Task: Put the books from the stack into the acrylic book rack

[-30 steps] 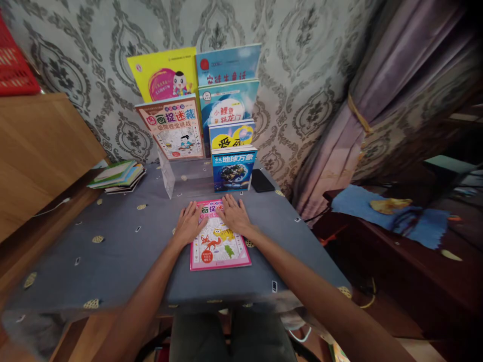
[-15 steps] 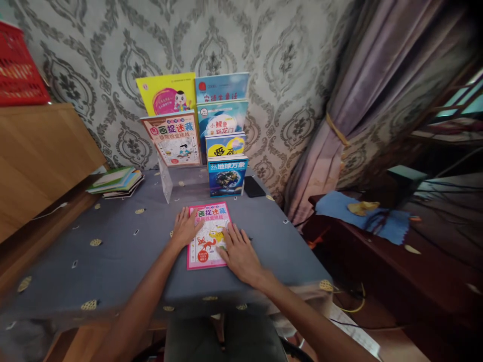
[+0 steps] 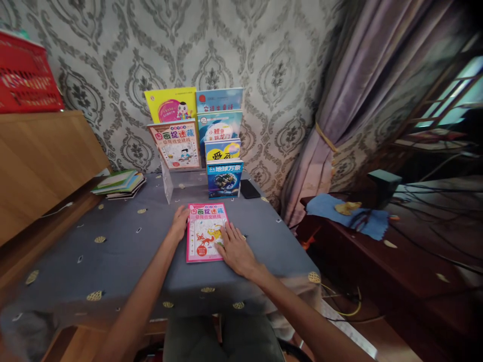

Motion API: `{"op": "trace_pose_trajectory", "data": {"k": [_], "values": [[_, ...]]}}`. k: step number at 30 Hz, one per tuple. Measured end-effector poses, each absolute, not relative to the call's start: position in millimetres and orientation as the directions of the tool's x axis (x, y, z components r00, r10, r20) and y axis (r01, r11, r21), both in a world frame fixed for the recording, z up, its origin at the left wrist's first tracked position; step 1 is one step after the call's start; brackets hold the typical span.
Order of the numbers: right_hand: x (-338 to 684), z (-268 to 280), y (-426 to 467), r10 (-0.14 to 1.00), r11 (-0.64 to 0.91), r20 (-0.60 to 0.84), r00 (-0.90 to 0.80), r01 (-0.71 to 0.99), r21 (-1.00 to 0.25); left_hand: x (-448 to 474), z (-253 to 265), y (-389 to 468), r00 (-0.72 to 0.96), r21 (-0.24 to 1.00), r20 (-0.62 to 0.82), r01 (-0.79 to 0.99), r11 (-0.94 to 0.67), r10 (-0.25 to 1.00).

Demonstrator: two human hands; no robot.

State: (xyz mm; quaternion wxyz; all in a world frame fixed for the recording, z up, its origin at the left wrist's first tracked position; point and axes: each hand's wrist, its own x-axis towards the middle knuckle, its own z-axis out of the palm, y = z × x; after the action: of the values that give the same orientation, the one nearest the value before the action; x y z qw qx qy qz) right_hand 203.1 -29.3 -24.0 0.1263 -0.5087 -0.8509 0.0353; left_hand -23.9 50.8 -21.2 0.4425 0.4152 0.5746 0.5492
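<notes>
A pink-bordered children's picture book (image 3: 206,239) lies face up on the table, with a fox and a yellow tiger on its cover. At its upper left edge is my left hand (image 3: 180,221), fingers close together and closed on that edge; the fingertips are partly hidden. My right hand (image 3: 237,250) rests flat over the book's right side, fingers stretched out across the cover. Behind the book stands a clear display rack (image 3: 167,183). It holds a brown-bordered picture book (image 3: 177,146), a yellow book (image 3: 158,103) and several blue books, with an earth-cover book (image 3: 225,181) in front.
The grey tablecloth (image 3: 124,251) has a pineapple pattern. A black phone (image 3: 249,189) lies right of the rack. At the left are a stack of thin books (image 3: 118,183), a wooden cabinet (image 3: 49,161) and a red basket (image 3: 28,75). A blue cloth (image 3: 328,208) lies on the dark furniture at right.
My left hand has slid left off the cover to the book's left edge, uncovering more of the title. My right hand stays on the right side. The view has shifted slightly.
</notes>
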Motion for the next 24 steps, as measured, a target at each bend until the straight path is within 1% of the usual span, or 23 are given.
{"op": "trace_pose_trajectory", "data": {"k": [3,7,13,18,21,23,24], "values": [[203.7,-29.0,-27.3,0.869,0.486,0.201,-0.451,0.854,-0.184,-12.6,-25.6,46.1,-0.244,0.983,-0.125,-0.164,0.086,0.962],[205.0,-32.9,-24.4,0.862,0.493,0.232,-0.451,0.853,-0.174,-1.3,-24.2,38.1,-0.233,0.952,-0.113,-0.305,0.038,0.966],[211.4,-41.8,-12.7,0.847,0.512,0.272,-0.457,0.837,-0.191,6.1,-18.9,33.6,-0.292,0.916,-0.087,-0.399,-0.038,0.953],[206.4,-48.5,21.4,0.85,0.51,0.281,-0.446,0.831,-0.223,8.8,-18.1,37.9,-0.311,0.885,-0.084,-0.46,-0.073,0.947],[200.4,-50.1,53.4,0.854,0.5,0.33,-0.402,0.809,-0.309,7.8,-15.1,40.6,-0.293,0.874,-0.092,-0.482,-0.064,0.952],[197.9,-50.3,72.3,0.838,0.521,0.412,-0.358,0.749,-0.409,6.1,-10.8,40.5,-0.284,0.86,-0.103,-0.507,-0.058,0.953],[197.2,-49.8,79.2,0.826,0.543,0.454,-0.335,0.689,-0.48,5.0,-8.1,39.8,-0.281,0.854,-0.108,-0.517,-0.055,0.954]]}}
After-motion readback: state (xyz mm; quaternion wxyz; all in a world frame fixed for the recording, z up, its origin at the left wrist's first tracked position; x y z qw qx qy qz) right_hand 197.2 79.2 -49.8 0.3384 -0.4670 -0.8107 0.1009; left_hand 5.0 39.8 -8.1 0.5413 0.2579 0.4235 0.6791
